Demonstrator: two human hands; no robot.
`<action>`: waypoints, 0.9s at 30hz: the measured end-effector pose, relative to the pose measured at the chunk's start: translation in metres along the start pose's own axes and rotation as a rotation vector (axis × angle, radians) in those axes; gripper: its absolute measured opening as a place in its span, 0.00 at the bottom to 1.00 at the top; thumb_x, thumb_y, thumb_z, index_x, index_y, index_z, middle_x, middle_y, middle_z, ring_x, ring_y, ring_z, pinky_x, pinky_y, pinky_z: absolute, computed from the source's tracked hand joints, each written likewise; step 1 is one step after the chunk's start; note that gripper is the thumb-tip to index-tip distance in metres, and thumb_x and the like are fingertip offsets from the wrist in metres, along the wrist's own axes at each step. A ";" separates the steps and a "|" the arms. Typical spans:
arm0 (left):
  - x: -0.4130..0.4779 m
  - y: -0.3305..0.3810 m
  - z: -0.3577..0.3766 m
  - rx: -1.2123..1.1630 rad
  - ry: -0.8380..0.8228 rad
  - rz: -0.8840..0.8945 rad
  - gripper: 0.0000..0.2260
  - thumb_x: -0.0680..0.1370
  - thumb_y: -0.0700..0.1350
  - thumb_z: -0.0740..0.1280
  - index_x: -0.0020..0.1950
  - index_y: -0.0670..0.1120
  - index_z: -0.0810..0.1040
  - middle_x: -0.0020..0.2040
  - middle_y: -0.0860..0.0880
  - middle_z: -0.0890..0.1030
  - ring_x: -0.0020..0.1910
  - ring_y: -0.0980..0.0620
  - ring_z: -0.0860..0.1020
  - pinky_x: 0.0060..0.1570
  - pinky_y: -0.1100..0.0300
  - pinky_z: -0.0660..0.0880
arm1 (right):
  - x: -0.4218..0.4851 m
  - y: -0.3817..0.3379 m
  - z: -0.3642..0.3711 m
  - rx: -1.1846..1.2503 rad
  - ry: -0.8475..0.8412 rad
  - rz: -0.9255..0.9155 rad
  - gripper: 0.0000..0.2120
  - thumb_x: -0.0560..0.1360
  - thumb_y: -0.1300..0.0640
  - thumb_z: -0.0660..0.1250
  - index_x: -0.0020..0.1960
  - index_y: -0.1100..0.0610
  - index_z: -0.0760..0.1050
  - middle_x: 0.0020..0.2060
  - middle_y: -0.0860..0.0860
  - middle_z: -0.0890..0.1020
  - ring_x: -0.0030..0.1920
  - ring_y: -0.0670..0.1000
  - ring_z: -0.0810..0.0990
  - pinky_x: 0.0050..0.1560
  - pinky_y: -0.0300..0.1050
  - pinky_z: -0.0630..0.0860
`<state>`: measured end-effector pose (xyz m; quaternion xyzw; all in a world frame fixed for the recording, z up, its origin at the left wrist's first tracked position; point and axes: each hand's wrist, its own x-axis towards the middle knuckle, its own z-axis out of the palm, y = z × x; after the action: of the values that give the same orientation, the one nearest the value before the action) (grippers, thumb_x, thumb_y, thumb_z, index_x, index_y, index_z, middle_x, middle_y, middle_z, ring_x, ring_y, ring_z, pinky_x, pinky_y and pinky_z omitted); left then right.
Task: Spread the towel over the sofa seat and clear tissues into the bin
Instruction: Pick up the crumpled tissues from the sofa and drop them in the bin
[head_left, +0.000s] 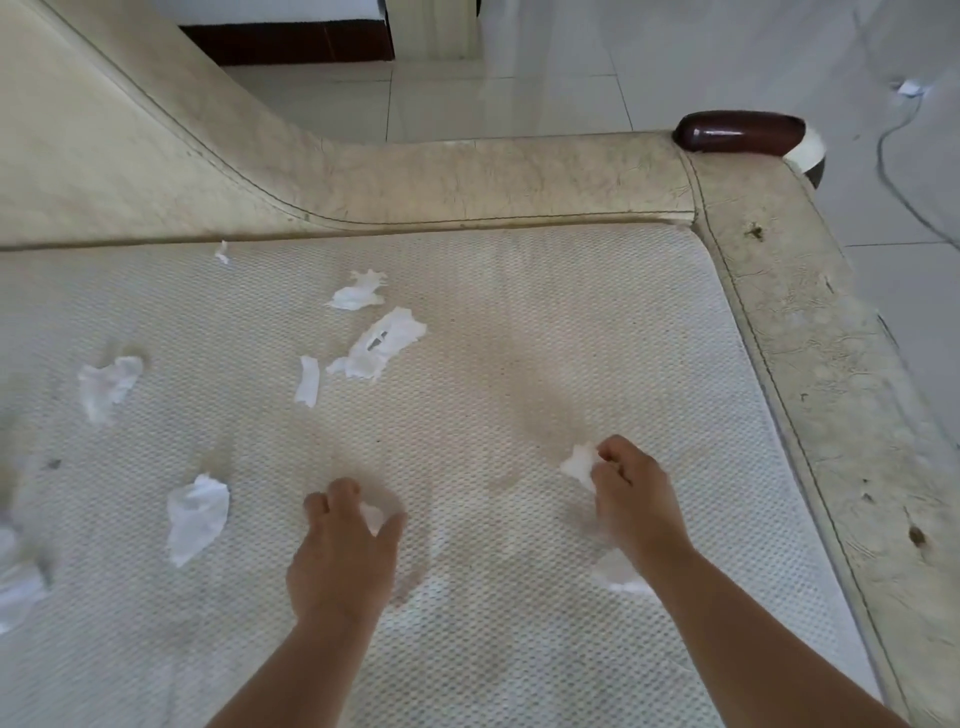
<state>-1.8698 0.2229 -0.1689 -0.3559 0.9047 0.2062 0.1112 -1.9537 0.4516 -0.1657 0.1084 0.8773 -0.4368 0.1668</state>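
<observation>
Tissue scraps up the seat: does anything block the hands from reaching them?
Nothing visible blocks the scraps; only bare seat cover lies between. But the left hand and right hand each grip a tissue.

Pale tiled floor, cable at rt.

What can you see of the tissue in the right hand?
The tissue is a small, crumpled white scrap of thin paper, pinched in the curled fingers of the right hand and sticking out to their left. It is low over the textured white towel; whether the two touch cannot be told.
</observation>
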 end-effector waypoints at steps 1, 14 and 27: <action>0.000 0.000 0.002 0.014 -0.037 0.014 0.16 0.75 0.56 0.64 0.57 0.50 0.67 0.57 0.48 0.74 0.49 0.43 0.79 0.40 0.56 0.67 | -0.001 -0.007 0.006 0.077 -0.016 0.048 0.08 0.69 0.54 0.59 0.32 0.52 0.67 0.24 0.47 0.71 0.26 0.49 0.69 0.28 0.42 0.65; 0.047 -0.011 -0.027 -0.477 0.155 -0.015 0.04 0.79 0.41 0.59 0.52 0.48 0.69 0.38 0.51 0.78 0.39 0.46 0.76 0.37 0.57 0.69 | 0.014 -0.065 0.094 0.162 -0.133 0.034 0.07 0.74 0.59 0.61 0.43 0.48 0.72 0.39 0.51 0.81 0.33 0.53 0.82 0.29 0.48 0.78; 0.144 -0.051 -0.062 -0.218 -0.075 0.242 0.28 0.78 0.57 0.58 0.74 0.58 0.49 0.62 0.48 0.78 0.59 0.48 0.76 0.55 0.56 0.70 | 0.080 -0.169 0.204 -0.512 -0.051 -0.303 0.10 0.73 0.45 0.63 0.40 0.51 0.71 0.32 0.45 0.76 0.36 0.50 0.77 0.30 0.41 0.65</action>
<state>-1.9413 0.0748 -0.1786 -0.2463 0.9084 0.3283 0.0801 -2.0432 0.1908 -0.1883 -0.0805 0.9607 -0.2236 0.1436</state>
